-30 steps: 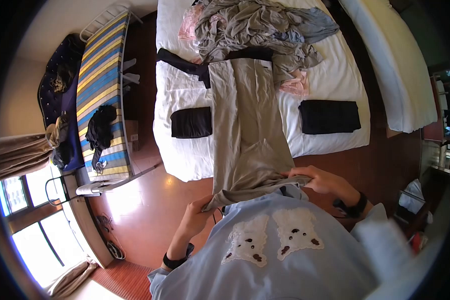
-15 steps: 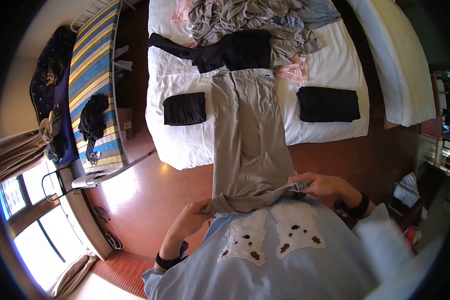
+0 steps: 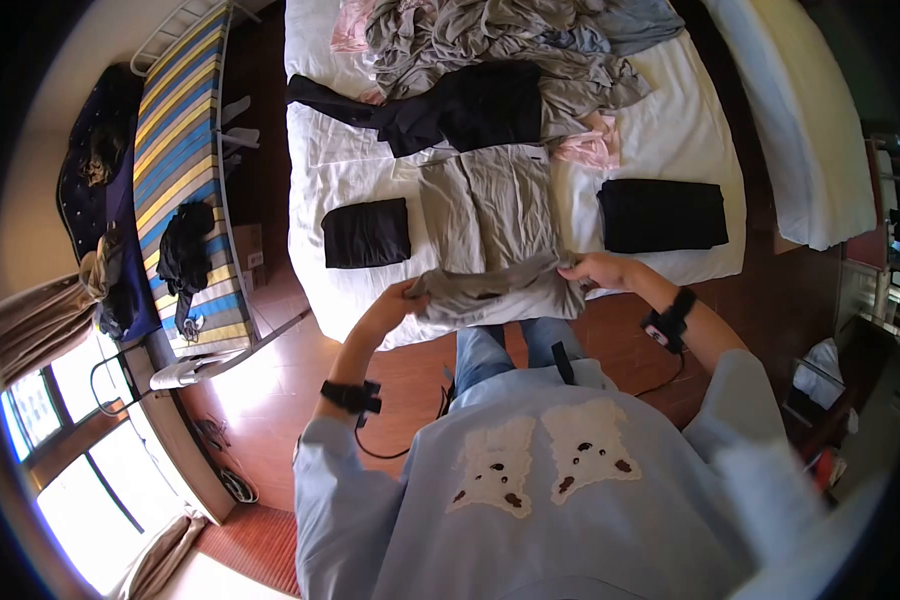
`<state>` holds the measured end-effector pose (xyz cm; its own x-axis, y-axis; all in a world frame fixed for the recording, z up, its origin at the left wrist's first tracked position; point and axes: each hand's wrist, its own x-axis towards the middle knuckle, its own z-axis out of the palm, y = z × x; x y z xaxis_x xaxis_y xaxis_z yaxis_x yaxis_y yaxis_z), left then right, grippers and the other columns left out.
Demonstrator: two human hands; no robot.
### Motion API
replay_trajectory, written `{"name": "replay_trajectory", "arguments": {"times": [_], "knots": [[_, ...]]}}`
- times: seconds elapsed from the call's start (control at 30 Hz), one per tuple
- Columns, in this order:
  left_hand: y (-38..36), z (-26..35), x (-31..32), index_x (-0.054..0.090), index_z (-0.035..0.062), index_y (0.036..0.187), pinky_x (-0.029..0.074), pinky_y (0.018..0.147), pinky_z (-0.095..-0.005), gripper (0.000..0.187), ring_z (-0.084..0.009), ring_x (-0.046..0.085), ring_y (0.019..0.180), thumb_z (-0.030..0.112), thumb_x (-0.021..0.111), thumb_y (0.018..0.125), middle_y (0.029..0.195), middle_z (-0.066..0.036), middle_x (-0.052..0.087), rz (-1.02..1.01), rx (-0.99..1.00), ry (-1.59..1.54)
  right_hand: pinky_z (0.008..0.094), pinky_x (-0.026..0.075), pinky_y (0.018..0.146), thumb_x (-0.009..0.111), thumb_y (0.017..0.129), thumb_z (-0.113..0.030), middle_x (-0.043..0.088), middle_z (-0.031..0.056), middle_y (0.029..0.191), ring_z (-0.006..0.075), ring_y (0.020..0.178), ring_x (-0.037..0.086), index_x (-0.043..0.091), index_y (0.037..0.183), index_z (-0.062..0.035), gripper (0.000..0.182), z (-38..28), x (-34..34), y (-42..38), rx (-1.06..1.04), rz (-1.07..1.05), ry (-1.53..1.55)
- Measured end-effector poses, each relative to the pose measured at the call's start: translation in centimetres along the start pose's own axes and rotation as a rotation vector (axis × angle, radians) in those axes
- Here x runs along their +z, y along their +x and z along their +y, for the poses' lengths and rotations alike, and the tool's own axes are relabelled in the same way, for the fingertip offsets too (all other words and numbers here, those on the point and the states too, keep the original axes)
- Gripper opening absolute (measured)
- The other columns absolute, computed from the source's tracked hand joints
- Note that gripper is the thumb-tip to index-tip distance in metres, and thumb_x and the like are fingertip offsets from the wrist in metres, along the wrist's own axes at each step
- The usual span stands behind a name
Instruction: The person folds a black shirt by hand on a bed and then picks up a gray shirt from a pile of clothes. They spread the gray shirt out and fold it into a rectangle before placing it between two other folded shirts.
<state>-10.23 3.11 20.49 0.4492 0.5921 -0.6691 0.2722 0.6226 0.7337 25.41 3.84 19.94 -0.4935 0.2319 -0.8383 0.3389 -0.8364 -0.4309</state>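
A long grey-beige garment lies on the white bed, its near part gathered and folded back at the bed's front edge. My left hand is closed on the left corner of the gathered cloth. At the right corner, my right hand pinches the same cloth. Both hands hold it stretched sideways between them. On the left of the garment is a small folded black cloth, and on the right a larger folded black cloth. A black garment lies across the bed just beyond.
Heaped grey clothes cover the far end of the white bed, with pink cloth among them. A striped cot stands on the left, holding a black garment. A white mattress is at the right.
Both hands have moved forward from my body to the bed's edge, carrying the garment's near end with them. The cloth that hung stretched toward me is now doubled back over the bed.
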Motion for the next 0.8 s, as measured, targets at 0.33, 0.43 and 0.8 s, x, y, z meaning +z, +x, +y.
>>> {"name": "replay_trajectory", "arguments": {"times": [0.33,0.43,0.8], "knots": [[14.5,-3.6,-3.3,0.051,0.0034,0.100,0.037,0.059,-0.0194,0.028,-0.0080,0.049,0.066,0.018,0.055,0.076,0.075,0.002,0.055,0.347,-0.018,-0.131,0.0344,0.040,0.072,0.053,0.079,-0.034,0.051,0.0068,0.100,0.0187,0.086,0.050,0.044,0.110,-0.0069,0.043,-1.0,-8.9,10.3,-0.107,0.181,0.186],[16.5,-8.3,-3.0,0.047,0.0032,0.106,0.041,0.061,-0.0213,0.036,-0.0113,0.054,0.070,0.020,0.056,0.075,0.081,-0.003,0.060,0.555,0.006,-0.100,0.0373,0.040,0.074,0.057,0.074,-0.038,0.048,0.0100,0.103,0.0230,0.086,0.050,0.032,0.118,-0.0110,0.057,0.9,-9.5,11.9,-0.282,0.447,0.252],[11.7,-17.2,4.3,0.055,-0.0005,0.092,0.040,0.061,-0.0232,0.030,-0.0106,0.051,0.068,0.023,0.061,0.073,0.077,-0.004,0.057,0.420,-0.279,-0.169,0.0328,0.039,0.076,0.058,0.075,-0.027,0.053,0.0055,0.097,0.0150,0.087,0.051,0.046,0.105,-0.0053,0.039,12.0,-2.9,12.3,-0.059,0.447,0.338]]}}
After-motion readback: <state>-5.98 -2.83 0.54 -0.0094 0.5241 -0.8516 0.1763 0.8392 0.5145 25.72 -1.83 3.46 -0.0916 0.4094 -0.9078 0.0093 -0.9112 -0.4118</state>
